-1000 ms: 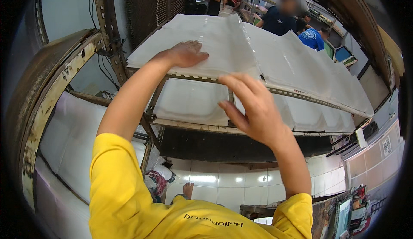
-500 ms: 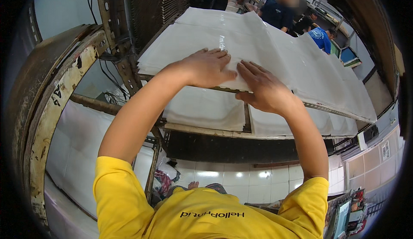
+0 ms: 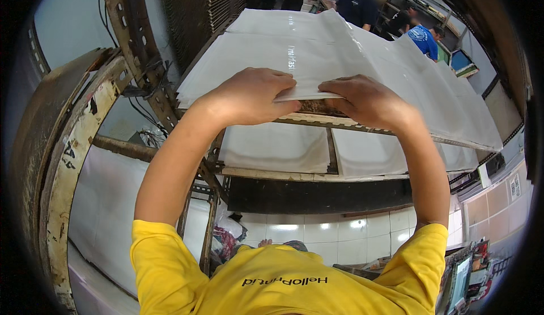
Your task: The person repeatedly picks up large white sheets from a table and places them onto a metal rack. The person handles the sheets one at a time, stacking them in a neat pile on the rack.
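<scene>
A stack of thin, glossy white sheets with small printing lies on the upper shelf in front of me. My left hand is closed on the near edge of the stack, its fingers on top and its thumb low at the edge. To its right, my right hand pinches the same edge, fingers over the sheets and thumb underneath. Between the hands the edge bows slightly, baring a strip of brown wooden shelf board. How many sheets are between my fingers is hidden.
More white sheets cover the shelf's right part. Stacks lie on the level below. A rusty metal post and a curved, worn frame stand at left. Several people, one in a blue shirt, are beyond the shelf.
Both hands have gone from lying flat on the sheets to gripping their near edge. That edge has shifted back between the hands, and more shelf board shows.
</scene>
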Available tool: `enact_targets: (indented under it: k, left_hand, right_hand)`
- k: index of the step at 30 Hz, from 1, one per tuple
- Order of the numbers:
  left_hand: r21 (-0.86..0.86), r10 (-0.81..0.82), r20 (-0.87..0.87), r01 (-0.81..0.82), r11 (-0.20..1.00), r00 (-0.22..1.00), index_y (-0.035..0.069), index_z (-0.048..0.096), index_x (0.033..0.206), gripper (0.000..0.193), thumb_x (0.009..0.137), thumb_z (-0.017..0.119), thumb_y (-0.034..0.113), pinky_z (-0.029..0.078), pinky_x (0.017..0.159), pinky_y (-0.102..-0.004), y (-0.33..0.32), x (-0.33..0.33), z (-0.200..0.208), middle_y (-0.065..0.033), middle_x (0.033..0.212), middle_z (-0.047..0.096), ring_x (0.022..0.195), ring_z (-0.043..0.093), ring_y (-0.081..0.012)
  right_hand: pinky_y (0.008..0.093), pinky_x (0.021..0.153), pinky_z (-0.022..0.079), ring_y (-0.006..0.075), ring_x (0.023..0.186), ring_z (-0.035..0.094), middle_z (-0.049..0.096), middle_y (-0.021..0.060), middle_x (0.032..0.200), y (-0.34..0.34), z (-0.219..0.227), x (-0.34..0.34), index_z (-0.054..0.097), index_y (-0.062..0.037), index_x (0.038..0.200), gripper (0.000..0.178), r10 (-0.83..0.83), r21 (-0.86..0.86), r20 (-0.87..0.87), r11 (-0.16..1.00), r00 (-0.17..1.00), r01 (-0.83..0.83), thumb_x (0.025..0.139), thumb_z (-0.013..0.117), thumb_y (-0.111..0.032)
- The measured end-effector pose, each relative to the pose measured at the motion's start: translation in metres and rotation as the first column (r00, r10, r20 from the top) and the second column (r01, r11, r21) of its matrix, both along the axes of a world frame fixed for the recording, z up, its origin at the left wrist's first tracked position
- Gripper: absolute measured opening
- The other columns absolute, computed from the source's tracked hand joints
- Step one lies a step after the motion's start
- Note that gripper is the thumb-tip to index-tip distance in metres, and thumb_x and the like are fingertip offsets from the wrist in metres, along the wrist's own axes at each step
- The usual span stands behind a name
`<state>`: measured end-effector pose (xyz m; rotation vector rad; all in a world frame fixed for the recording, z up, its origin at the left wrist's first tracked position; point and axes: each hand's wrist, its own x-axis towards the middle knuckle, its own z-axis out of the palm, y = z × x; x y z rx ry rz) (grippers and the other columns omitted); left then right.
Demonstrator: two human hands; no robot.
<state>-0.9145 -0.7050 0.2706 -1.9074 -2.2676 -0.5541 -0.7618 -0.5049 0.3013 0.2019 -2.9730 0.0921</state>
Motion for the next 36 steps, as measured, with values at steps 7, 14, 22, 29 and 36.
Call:
enact_targets:
  k: [7, 14, 22, 29, 36]
  left_hand:
    - [0.048, 0.062, -0.122, -0.057, 0.997, 0.991, 0.003, 0.064, 0.114, 0.031, 0.089, 0.060, 0.022, 0.051, 0.086, -0.0451, 0.006, -0.003, -0.009, -0.0187, 0.108, 0.067, 0.098, 0.064, -0.0386]
    - [0.182, 0.245, -0.181, -0.212, 0.960, 0.953, 0.004, 0.063, 0.101, 0.019, 0.083, 0.061, 0.010, 0.052, 0.074, -0.0472, -0.015, 0.025, -0.011, -0.0174, 0.088, 0.068, 0.083, 0.066, -0.0385]
    - [0.411, 0.253, -0.338, -0.099, 0.906, 0.906, 0.001, 0.058, 0.079, 0.007, 0.073, 0.061, 0.002, 0.056, 0.067, -0.0362, -0.021, 0.063, -0.023, -0.0135, 0.080, 0.067, 0.074, 0.069, -0.0283]
    - [0.364, 0.250, -0.327, -0.123, 0.923, 0.911, -0.002, 0.059, 0.103, 0.036, 0.067, 0.064, -0.001, 0.051, 0.087, -0.0423, -0.024, 0.071, -0.035, -0.0180, 0.107, 0.066, 0.102, 0.065, -0.0338]
    - [0.374, 0.253, -0.331, -0.119, 0.920, 0.909, -0.002, 0.059, 0.106, 0.037, 0.069, 0.064, 0.002, 0.050, 0.090, -0.0422, -0.023, 0.074, -0.039, -0.0179, 0.110, 0.065, 0.105, 0.062, -0.0336]
  right_hand:
    - [0.0490, 0.085, 0.050, 0.0420, 0.097, 0.063, 0.068, 0.0210, 0.101, -0.007, -0.001, -0.001, 0.062, -0.0010, 0.113, 0.025, -0.100, 0.042, -0.011, 0.994, 0.995, 0.100, 0.092, 0.055, -0.013]
    - [0.0372, 0.093, 0.049, 0.0292, 0.107, 0.065, 0.068, 0.0182, 0.115, 0.020, 0.055, 0.019, 0.057, -0.0013, 0.131, 0.073, -0.168, -0.350, -0.126, 0.930, 0.978, 0.114, 0.087, 0.061, -0.060]
    - [0.0405, 0.085, 0.055, 0.0314, 0.091, 0.070, 0.064, 0.0245, 0.116, 0.048, 0.034, 0.017, 0.039, 0.0010, 0.143, 0.090, -0.585, -0.183, 0.291, 0.742, 0.757, 0.644, 0.086, 0.054, -0.067]
    - [0.0415, 0.096, 0.050, 0.0302, 0.112, 0.063, 0.059, 0.0218, 0.124, 0.060, 0.031, 0.001, 0.043, 0.0014, 0.139, 0.078, -0.457, -0.486, 0.462, 0.587, 0.760, 0.648, 0.088, 0.062, -0.054]
    - [0.0409, 0.094, 0.051, 0.0289, 0.109, 0.063, 0.057, 0.0192, 0.126, 0.048, 0.027, -0.018, 0.043, 0.0024, 0.137, 0.074, -0.410, -0.681, 0.428, 0.440, 0.806, 0.585, 0.082, 0.072, -0.038]
